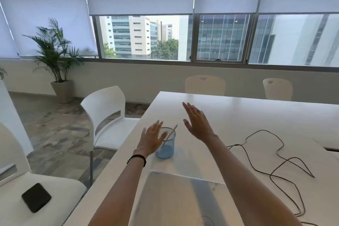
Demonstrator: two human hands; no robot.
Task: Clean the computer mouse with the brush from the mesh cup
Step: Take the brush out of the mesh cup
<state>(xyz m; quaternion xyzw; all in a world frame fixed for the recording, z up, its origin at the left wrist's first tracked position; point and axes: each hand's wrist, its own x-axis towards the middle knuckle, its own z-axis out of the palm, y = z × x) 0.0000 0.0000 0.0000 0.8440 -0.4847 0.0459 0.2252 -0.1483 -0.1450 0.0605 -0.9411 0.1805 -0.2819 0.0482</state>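
A blue mesh cup stands near the left edge of the white table. A thin pale brush handle leans out of it toward the right. My left hand is raised flat just left of the cup, partly in front of its rim, fingers apart and holding nothing. My right hand hovers flat above and to the right of the cup, also open and empty. The computer mouse is not visible; only a black cable winds across the table on the right.
A closed silver laptop lies at the near table edge under my forearms. White chairs stand left of the table; the nearest seat carries a black flat object. Two cream chairs face the far side. A potted palm stands by the window.
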